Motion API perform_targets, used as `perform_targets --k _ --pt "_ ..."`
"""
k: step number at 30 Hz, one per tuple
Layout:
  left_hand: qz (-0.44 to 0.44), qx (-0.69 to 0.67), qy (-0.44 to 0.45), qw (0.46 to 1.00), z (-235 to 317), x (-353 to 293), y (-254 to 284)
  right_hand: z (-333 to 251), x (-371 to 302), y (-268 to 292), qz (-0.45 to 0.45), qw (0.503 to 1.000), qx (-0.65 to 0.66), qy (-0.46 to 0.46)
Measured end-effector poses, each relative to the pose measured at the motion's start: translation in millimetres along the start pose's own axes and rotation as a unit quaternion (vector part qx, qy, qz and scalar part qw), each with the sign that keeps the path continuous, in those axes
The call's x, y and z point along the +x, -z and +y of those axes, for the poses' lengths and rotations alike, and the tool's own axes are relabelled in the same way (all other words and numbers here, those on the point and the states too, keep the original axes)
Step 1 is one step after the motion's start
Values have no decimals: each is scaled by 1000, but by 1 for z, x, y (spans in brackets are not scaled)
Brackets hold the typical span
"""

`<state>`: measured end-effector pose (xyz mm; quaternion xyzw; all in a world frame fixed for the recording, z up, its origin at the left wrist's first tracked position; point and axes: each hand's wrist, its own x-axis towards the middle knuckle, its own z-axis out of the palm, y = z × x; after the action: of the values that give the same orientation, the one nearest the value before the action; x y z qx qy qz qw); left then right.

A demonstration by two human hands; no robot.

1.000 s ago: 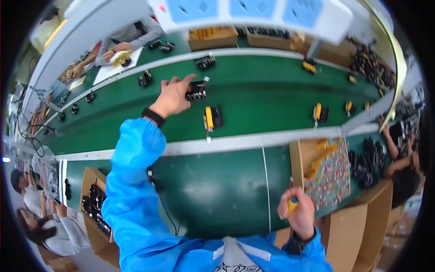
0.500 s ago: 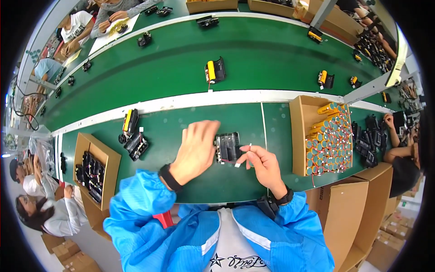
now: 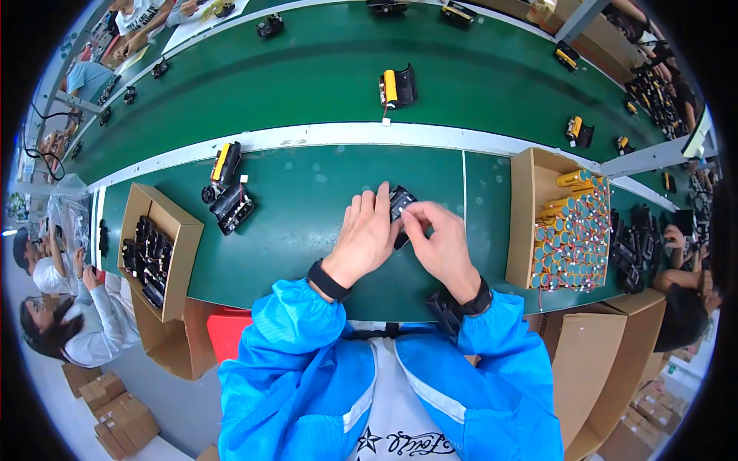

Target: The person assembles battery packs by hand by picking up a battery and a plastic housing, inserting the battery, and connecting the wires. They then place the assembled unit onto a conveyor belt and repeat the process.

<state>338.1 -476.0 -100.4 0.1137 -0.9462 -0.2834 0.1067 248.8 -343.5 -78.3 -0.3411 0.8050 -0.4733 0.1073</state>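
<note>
In front of me, a black plastic housing [image 3: 400,201] lies between my hands, partly covered by the fingers. My left hand [image 3: 361,237] rests against its left side, fingers stretched forward and the thumb along the lower part, steadying it. Over the right side of the housing, my right hand [image 3: 442,247] is closed in a pinch, with thumb and index pressed together. What is in that pinch is too small to make out. To the left lie another open black housing [image 3: 232,207] and one holding a yellow battery cell [image 3: 224,163].
An open carton of yellow battery cells with wires [image 3: 522,223] stands at right, black housings [image 3: 636,242] beyond it. At left is a carton [image 3: 183,253] of black parts. Past the white rail [image 3: 307,137], a green belt [image 3: 307,84] carries several housings. Other people sit around.
The housing has turned to a slant and sits between closer hands. My left hand has come onto it from above; my right has moved up to it. The view has shifted slightly.
</note>
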Motion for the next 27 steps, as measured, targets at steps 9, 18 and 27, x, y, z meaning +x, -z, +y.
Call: perform_targets --k 9,18,27 --pt "-48 -53 3 997 -9 2 -2 8 4 -21 35 991 -127 15" --pt "-32 -18 -29 999 -10 3 -1 7 11 -28 26 995 -100 2" --pt "-28 -2 -19 999 -4 3 -2 2 17 -26 6 993 -122 -6"
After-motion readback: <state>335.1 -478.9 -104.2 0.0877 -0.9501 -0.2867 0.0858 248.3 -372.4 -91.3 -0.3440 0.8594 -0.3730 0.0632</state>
